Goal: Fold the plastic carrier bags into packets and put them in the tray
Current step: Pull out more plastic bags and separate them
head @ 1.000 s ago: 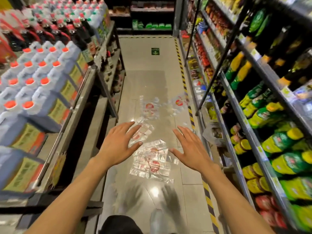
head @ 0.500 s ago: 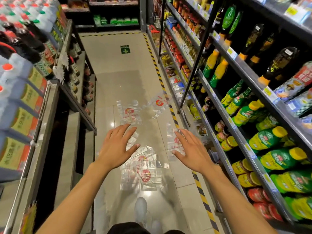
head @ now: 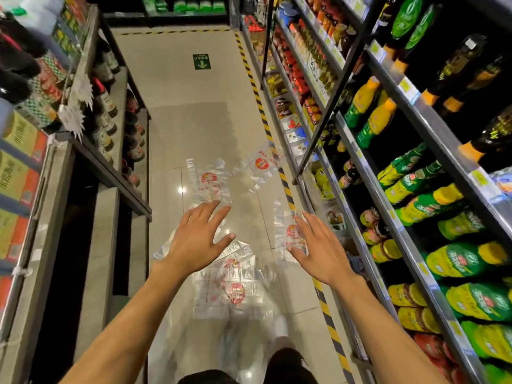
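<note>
1. On the aisle floor (head: 194, 120), between the shelves (head: 432, 126), lie several clear plastic carrier bags with red print. A near bag (head: 232, 292) lies flat just ahead of the person's shoe (head: 281, 327). A right bag (head: 288, 231) is partly hidden behind the right fingers. A far left bag (head: 210, 180) and a far right bag (head: 260, 166) lie further off, the latter reaching the striped line (head: 286, 189).
2. Over the far left corner of the near bag, the left grip (head: 196, 239) hangs in the air, palm down, fingers straight and spread wide, with nothing in it.
3. The right grip (head: 318, 253) is likewise spread and empty, palm down, above the right bag and not touching it.
4. No tray shows anywhere in view.
5. The bags look like thin film, so they are probably almost weightless, limp and slippery. On the glossy tile a flat bag will likely cling, and its middle would be hard to pinch.
6. The better hold is a handle loop or a crinkled edge that stands up from the floor, such as the rumpled far edge of the near bag.
7. Once a bag is lifted it will sag and drift. Smoothing it flat under one palm while the other hand folds should tame it.
8. A folded packet may spring open, so it probably needs a firm pinch until it is set down.
</note>
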`<state>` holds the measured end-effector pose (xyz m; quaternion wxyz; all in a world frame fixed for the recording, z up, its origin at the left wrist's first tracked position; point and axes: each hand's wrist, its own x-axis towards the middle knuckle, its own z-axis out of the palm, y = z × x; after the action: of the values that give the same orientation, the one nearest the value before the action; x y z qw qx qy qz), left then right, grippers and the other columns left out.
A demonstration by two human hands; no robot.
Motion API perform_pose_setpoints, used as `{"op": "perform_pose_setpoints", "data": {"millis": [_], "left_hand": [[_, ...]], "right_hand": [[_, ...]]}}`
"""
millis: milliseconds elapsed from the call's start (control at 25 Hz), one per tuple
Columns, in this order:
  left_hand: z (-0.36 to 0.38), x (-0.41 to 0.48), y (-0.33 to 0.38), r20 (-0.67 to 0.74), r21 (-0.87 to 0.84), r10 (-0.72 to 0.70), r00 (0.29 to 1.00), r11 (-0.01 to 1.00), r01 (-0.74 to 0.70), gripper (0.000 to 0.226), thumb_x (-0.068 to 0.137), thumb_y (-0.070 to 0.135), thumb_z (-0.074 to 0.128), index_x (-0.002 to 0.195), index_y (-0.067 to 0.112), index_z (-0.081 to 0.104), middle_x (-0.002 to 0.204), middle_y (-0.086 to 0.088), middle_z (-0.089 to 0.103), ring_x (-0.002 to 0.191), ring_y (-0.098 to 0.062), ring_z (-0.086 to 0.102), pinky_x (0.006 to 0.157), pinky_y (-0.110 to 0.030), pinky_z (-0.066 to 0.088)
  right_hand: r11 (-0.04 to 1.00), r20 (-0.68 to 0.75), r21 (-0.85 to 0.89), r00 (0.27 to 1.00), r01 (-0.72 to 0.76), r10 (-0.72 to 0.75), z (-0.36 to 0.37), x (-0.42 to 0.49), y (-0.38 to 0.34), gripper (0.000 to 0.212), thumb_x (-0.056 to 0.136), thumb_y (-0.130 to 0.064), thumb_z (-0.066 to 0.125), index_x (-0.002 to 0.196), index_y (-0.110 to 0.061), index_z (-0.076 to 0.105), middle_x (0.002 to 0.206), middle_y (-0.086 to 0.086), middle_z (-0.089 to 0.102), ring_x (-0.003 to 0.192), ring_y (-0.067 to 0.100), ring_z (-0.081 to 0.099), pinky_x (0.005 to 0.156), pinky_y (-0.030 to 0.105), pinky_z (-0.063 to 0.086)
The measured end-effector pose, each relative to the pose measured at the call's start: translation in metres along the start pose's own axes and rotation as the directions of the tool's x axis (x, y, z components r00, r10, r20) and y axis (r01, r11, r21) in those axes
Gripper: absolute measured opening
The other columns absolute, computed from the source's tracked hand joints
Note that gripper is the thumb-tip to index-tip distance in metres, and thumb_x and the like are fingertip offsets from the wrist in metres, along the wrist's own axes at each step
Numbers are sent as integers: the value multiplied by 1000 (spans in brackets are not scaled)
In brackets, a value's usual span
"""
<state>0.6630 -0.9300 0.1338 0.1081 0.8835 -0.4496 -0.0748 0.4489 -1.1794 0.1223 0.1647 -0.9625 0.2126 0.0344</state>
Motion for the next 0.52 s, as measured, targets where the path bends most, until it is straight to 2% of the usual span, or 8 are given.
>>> {"op": "perform_pose_setpoints", "data": {"millis": [240,320,520], "left_hand": [[39,89,21,33,13,-43,999,999,42,74,97,71,30,157,28,30,162,-9,35,146,-32,34,118,-50,32],[59,113,28,56,-1,-98,994,995,98,74,97,71,30,156,27,33,161,-9,37,144,-33,37,116,-50,34],[132,152,26,128,-37,-223,967,973,229,75,96,73,30,159,31,29,163,-6,32,148,-31,31,119,-52,29]], "right_hand": [[999,-13,-40,1000,-9,8,13,82,62,78,97,-64,48,160,-25,23,166,4,27,154,24,22,123,44,27],[998,27,-49,999,34,-33,24,110,85,77,98,-64,44,161,-25,22,168,4,23,155,24,19,124,45,26],[997,124,19,990,69,-71,71,165,139,80,98,-59,51,162,-28,17,171,-1,9,156,23,13,124,41,18]]}}
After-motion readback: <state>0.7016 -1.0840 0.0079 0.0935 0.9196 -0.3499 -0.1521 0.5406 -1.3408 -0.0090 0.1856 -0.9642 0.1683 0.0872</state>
